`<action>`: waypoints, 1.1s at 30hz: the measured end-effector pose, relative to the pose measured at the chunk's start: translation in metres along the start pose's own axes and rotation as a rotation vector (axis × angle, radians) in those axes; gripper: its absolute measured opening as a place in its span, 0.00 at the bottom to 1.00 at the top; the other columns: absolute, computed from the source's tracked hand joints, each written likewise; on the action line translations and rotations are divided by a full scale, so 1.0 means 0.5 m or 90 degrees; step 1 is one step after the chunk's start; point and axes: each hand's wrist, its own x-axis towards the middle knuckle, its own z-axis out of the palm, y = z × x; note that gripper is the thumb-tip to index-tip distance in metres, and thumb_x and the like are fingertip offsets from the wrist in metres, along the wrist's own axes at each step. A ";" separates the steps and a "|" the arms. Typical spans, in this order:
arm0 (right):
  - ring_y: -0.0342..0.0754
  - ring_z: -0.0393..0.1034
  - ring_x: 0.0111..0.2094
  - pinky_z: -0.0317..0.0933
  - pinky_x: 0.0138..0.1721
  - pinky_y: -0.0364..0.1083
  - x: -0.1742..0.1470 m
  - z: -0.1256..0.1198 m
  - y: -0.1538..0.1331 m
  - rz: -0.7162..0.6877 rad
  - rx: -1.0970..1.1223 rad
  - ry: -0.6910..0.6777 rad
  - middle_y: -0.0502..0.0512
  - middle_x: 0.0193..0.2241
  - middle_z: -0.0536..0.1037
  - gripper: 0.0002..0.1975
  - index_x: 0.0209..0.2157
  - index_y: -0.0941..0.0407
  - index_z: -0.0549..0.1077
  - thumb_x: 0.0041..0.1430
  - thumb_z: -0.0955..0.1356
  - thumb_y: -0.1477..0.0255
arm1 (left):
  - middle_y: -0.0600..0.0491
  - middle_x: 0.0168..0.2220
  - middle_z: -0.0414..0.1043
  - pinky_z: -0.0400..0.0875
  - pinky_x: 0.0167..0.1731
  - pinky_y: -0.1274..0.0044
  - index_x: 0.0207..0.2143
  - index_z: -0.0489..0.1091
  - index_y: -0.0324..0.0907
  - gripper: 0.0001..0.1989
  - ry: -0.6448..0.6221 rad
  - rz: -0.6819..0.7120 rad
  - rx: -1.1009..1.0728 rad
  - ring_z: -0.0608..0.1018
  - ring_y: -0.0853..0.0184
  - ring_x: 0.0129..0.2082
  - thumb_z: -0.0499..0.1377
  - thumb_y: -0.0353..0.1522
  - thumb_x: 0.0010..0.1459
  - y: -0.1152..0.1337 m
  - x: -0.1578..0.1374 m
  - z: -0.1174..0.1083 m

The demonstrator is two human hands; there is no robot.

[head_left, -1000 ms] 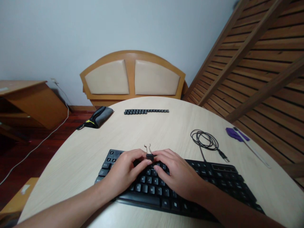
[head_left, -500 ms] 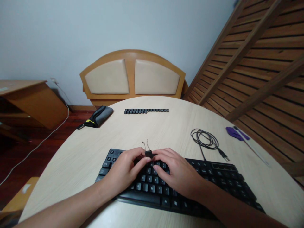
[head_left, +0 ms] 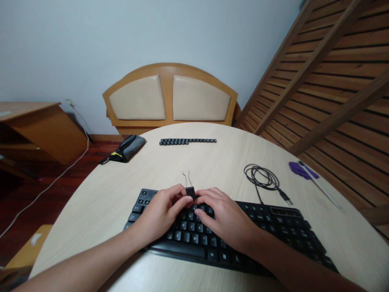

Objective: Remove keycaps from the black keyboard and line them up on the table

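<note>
A black keycap puller (head_left: 190,193) with two thin wire prongs stands above the upper rows of a black keyboard (head_left: 176,249), its prongs pointing away from me. My left hand (head_left: 162,211) pinches the puller's black handle between thumb and fingers. From the other side, my right hand (head_left: 223,219) has its curled fingers against the handle's right edge, with the thumb lower, over the keys. Bare switch mounts (head_left: 144,193) without caps show at the keyboard's far left corner. Both hands cover part of the key rows.
Removed keycaps (head_left: 182,141) lie in two rows at the table's far side. A dark pouch (head_left: 129,148) rests at the left edge. The coiled USB cable (head_left: 261,177) lies behind the keyboard, and a purple cloth (head_left: 299,170) with a thin white stick (head_left: 323,188) is at right.
The puller has tipped up and its handle shows more, with the wire prongs now higher and pointing further away. Both hands stay in nearly the same place.
</note>
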 end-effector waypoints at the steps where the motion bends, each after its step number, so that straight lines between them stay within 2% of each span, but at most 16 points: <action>1: 0.51 0.67 0.49 0.61 0.52 0.53 0.000 0.000 -0.001 -0.001 0.001 0.000 0.54 0.46 0.77 0.06 0.39 0.54 0.75 0.60 0.68 0.74 | 0.54 0.29 0.74 0.67 0.34 0.75 0.31 0.69 0.41 0.11 0.001 -0.002 -0.013 0.75 0.66 0.31 0.54 0.36 0.65 -0.002 0.001 0.000; 13: 0.50 0.68 0.46 0.62 0.50 0.51 0.001 0.001 0.001 -0.004 0.036 0.015 0.54 0.42 0.77 0.06 0.40 0.54 0.72 0.61 0.67 0.75 | 0.54 0.29 0.74 0.67 0.36 0.75 0.31 0.69 0.40 0.11 0.024 -0.011 -0.080 0.75 0.66 0.32 0.56 0.37 0.64 -0.008 -0.001 0.002; 21: 0.50 0.69 0.45 0.62 0.48 0.51 -0.003 0.001 -0.004 0.004 0.055 0.030 0.52 0.39 0.76 0.08 0.38 0.54 0.72 0.55 0.71 0.75 | 0.54 0.30 0.76 0.68 0.36 0.74 0.31 0.70 0.41 0.10 0.026 -0.015 -0.086 0.76 0.66 0.32 0.57 0.37 0.64 -0.001 -0.001 0.001; 26: 0.50 0.70 0.44 0.63 0.48 0.50 -0.003 -0.002 -0.001 0.012 0.078 0.030 0.52 0.38 0.77 0.07 0.38 0.53 0.73 0.57 0.71 0.74 | 0.54 0.30 0.76 0.69 0.36 0.74 0.31 0.70 0.41 0.10 0.037 -0.014 -0.078 0.77 0.65 0.33 0.57 0.37 0.63 0.001 -0.002 0.001; 33: 0.49 0.71 0.44 0.62 0.49 0.50 -0.004 -0.002 0.001 0.069 0.126 0.035 0.52 0.40 0.78 0.07 0.40 0.53 0.74 0.59 0.70 0.72 | 0.53 0.31 0.76 0.69 0.35 0.74 0.32 0.70 0.40 0.11 0.068 -0.015 -0.035 0.76 0.64 0.33 0.56 0.37 0.63 0.001 -0.002 0.000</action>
